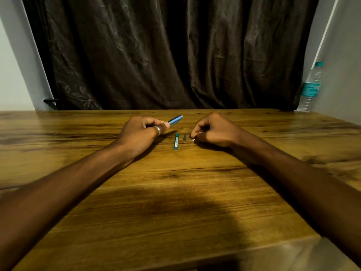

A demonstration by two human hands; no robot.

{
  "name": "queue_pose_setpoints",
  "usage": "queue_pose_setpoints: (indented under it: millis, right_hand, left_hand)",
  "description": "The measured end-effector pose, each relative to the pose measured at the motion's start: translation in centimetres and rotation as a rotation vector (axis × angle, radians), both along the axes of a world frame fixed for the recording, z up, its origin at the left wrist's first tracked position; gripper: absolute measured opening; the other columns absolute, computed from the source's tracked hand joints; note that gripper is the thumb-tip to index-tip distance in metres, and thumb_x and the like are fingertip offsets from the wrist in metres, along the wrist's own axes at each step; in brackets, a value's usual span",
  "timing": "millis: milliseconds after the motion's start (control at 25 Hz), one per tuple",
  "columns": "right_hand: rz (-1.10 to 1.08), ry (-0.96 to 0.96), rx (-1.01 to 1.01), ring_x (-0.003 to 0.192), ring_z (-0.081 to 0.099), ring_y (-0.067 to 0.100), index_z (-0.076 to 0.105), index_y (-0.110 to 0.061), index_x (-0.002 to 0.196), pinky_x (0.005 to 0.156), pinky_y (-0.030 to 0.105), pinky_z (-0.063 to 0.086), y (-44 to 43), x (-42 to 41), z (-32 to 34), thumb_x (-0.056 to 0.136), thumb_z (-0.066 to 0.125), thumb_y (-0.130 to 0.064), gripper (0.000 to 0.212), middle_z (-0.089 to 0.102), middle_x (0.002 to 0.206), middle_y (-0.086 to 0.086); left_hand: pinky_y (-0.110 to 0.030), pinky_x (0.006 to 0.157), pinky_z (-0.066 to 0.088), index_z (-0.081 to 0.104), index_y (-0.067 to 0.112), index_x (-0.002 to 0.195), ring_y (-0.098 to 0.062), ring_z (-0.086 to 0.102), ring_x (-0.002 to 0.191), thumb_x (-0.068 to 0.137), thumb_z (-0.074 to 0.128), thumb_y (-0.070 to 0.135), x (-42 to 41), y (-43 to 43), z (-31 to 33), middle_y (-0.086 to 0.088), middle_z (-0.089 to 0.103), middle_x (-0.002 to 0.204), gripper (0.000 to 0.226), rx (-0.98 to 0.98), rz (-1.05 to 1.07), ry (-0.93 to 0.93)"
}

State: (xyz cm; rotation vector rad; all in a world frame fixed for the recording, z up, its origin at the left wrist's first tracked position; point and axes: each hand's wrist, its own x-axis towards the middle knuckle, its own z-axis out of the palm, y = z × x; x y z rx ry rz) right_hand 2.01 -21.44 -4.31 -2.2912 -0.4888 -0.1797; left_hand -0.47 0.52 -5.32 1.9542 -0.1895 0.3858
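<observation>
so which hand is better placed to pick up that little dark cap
Right, probably. The right hand has its fingertips just beside the small dark cap, though they pinch a small white piece. The left hand grips the blue mechanical pencil and sits beyond the teal lead case.

Glossy wood table (175, 192), plastic pen (175, 120), cloth curtain (166, 55)

No text can be read. Print on the teal label of the water bottle (310, 89) and on the green tube (176, 141) is too small to be made out.
</observation>
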Motion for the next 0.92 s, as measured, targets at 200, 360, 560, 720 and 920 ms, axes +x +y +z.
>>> queue_pose_setpoints:
  millis: [200,360,560,720,920]
  right_hand:
    - [0.0,-0.018,0.027,0.073,0.076,0.011,0.08,-0.012,0.081,0.06,0.024,0.059,0.0,0.1,0.1,0.085,0.069,-0.006,0.013,0.079,0.077,0.001]
    - [-0.014,-0.136,-0.064,0.073,0.071,-0.003,0.079,-0.017,0.083,0.06,0.015,0.053,0.3,0.3,1.0,0.091,0.067,-0.014,0.014,0.076,0.076,-0.006]
    - [0.052,-0.263,-0.244,0.083,0.068,-0.002,0.079,-0.021,0.094,0.074,0.018,0.052,2.7,1.5,5.1,0.088,0.075,-0.024,0.008,0.076,0.087,-0.01]
    - [0.215,0.118,-0.671,0.098,0.066,0.014,0.071,-0.024,0.101,0.086,0.03,0.053,5.4,2.1,6.7,0.074,0.086,-0.045,0.038,0.072,0.101,-0.006]
    - [0.163,0.168,-0.834,0.119,0.061,0.016,0.058,-0.021,0.137,0.106,0.036,0.049,6.0,2.2,5.8,0.069,0.085,-0.056,0.081,0.064,0.132,-0.003]
  left_hand:
    - [-0.019,0.072,0.043,0.075,0.022,0.113,0.001,0.059,0.084,0.095,0.065,0.024,-0.1,0.2,0.2,0.007,0.073,0.103,0.021,-0.02,-0.006,-0.08]
    - [-0.021,0.07,0.052,0.07,0.02,0.109,-0.008,0.064,0.085,0.097,0.061,0.021,0.0,0.5,0.4,-0.002,0.073,0.096,0.015,-0.08,0.002,-0.131]
    - [-0.021,0.069,0.055,0.055,0.025,0.1,-0.005,0.065,0.077,0.102,0.052,0.017,1.1,1.3,1.2,0.001,0.075,0.098,0.009,-0.247,0.055,-0.139]
    - [-0.036,0.077,0.054,0.05,0.02,0.104,-0.009,0.062,0.078,0.103,0.047,0.016,1.9,1.9,1.0,0.001,0.071,0.093,0.006,-0.291,0.089,-0.132]
    - [-0.036,0.074,0.055,0.05,0.023,0.099,-0.008,0.061,0.071,0.101,0.049,0.015,2.2,1.7,0.5,0.002,0.07,0.087,0.008,-0.275,0.089,-0.131]
